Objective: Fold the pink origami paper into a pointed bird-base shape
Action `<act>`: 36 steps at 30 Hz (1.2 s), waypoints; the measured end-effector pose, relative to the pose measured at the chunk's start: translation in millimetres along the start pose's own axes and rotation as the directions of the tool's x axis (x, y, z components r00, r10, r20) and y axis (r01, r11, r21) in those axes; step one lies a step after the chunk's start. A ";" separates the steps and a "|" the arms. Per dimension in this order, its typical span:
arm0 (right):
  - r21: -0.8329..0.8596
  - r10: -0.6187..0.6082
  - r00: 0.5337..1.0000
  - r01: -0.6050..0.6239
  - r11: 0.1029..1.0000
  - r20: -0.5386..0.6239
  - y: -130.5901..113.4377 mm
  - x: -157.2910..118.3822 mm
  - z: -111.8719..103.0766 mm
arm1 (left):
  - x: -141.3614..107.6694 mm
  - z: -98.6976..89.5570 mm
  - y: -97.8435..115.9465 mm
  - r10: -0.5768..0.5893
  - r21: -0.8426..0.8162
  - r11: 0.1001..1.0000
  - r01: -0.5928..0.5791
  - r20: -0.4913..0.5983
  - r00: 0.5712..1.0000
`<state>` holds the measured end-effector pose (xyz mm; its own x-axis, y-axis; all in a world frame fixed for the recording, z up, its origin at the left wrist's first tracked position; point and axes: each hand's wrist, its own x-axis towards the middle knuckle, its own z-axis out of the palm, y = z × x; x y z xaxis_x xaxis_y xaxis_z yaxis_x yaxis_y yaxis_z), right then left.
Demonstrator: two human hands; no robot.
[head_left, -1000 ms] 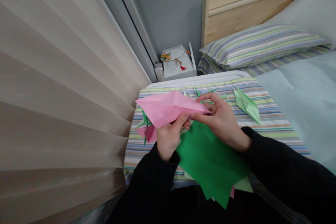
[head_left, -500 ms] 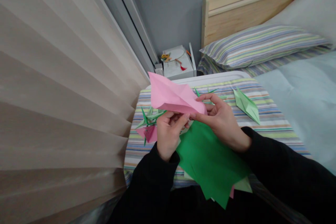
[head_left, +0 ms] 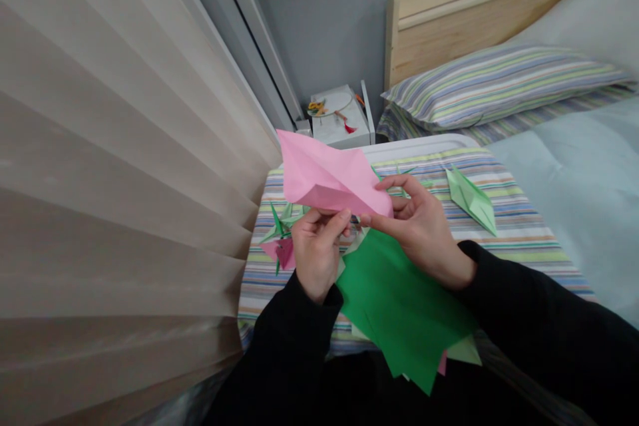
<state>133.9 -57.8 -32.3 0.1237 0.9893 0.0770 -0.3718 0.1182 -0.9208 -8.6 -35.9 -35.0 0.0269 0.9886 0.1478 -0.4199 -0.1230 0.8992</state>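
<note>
Since the earlier frames, the pink paper (head_left: 334, 173) has been tipped up at its far left corner, and its near flap has been lifted into a shallow fold; the right hand (head_left: 424, 233) has barely been shifted. The paper is held above the striped cloth (head_left: 519, 239), between both hands. Its near edge is pinched between thumb and fingers of the left hand (head_left: 315, 256). By the right hand, the right end is gripped, with the index finger laid on top and the thumb pressed at the near edge.

Creases have already been put into the paper, but its panels are spread open and have not been pressed flat; the folding seems to be only partway done. Whether the underside has been creased cannot be told. Finished-looking folds have been left around it: a pale green piece (head_left: 470, 198) at the right, and a dark green piece (head_left: 277, 221) and a small pink piece (head_left: 283, 253) at the left. Near the body, green sheets (head_left: 399, 293) are seen, apparently not folded.
</note>
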 end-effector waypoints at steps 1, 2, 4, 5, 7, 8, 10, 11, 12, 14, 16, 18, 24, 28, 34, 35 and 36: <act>0.004 -0.004 1.000 0.004 1.000 -0.002 0.0 0.1 0.0 | 0.4 0.1 0.3 0.000 -0.003 1.000 -0.001 -0.008 1.000; 0.007 -0.008 1.000 0.008 1.000 -0.003 0.1 0.2 -0.2 | 0.9 -0.1 0.5 0.002 -0.010 1.000 -0.002 -0.018 1.000; 0.005 -0.015 1.000 0.015 1.000 -0.004 0.7 0.7 -1.4 | 1.8 -1.1 0.9 -0.001 -0.032 0.999 0.000 -0.036 0.999; 0.002 -0.016 1.000 0.016 1.000 -0.003 1.2 0.9 -2.3 | 2.0 -1.7 1.0 -0.008 -0.045 0.999 0.006 -0.041 0.999; -0.005 -0.024 1.000 0.024 1.000 0.001 2.4 1.3 -4.1 | 2.1 -2.6 1.1 -0.034 -0.056 0.998 0.032 -0.038 0.999; -0.010 -0.036 0.999 0.036 0.999 0.001 3.0 1.2 -4.8 | 1.9 -2.9 0.9 -0.050 -0.047 0.998 0.049 -0.024 0.998; -0.028 -0.078 0.997 0.078 0.997 0.004 3.8 0.7 -5.2 | 1.1 -3.7 -0.3 -0.084 0.002 0.996 0.084 0.031 0.996; -0.039 -0.105 0.994 0.106 0.994 0.009 4.1 0.3 -4.9 | 0.8 -4.3 -1.2 -0.100 0.033 0.995 0.098 0.063 0.993; -0.050 -0.130 0.991 0.131 0.990 0.018 4.3 0.1 -4.6 | 0.6 -5.0 -2.3 -0.114 0.061 0.992 0.109 0.088 0.990; -0.060 -0.166 0.985 0.168 0.984 0.040 4.7 0.5 -4.3 | 0.5 -7.0 -4.5 -0.133 0.095 0.988 0.123 0.105 0.986; -0.060 -0.180 0.983 0.182 0.981 0.040 5.4 2.6 -5.7 | 0.8 -9.0 -6.0 -0.132 0.114 0.986 0.121 0.095 0.987; -0.072 -0.181 0.983 0.182 0.981 0.018 6.6 5.3 -8.8 | 0.9 -10.2 -6.3 -0.122 0.122 0.986 0.110 0.094 0.988; -0.237 -0.318 0.947 0.317 0.918 0.035 11.1 2.5 -12.4 | -0.3 -7.5 -4.8 -0.058 0.042 0.998 0.052 0.153 0.987; -0.328 -0.387 0.914 0.405 0.854 0.120 11.7 -3.1 -8.3 | 0.2 -6.9 -7.7 -0.090 0.026 0.996 0.088 0.111 0.990; -0.170 -0.234 0.971 0.224 0.960 -0.042 10.0 4.5 -10.0 | 2.0 -6.5 -11.5 -0.012 -0.052 0.999 0.009 -0.052 0.999; -0.147 -0.220 0.974 0.210 0.967 -0.054 10.0 6.5 -11.1 | 2.2 -5.8 -11.1 -0.015 -0.067 0.998 0.011 -0.054 0.998; -0.128 -0.212 0.975 0.203 0.971 -0.061 10.2 8.4 -12.4 | 2.3 -5.0 -10.3 -0.017 -0.083 0.996 0.012 -0.051 0.999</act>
<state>142.5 -49.4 -45.8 0.2554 0.9347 0.2470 -0.2179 0.3046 -0.9272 -8.8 -31.9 -46.0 -0.0121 0.9936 0.1119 -0.4933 -0.1033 0.8637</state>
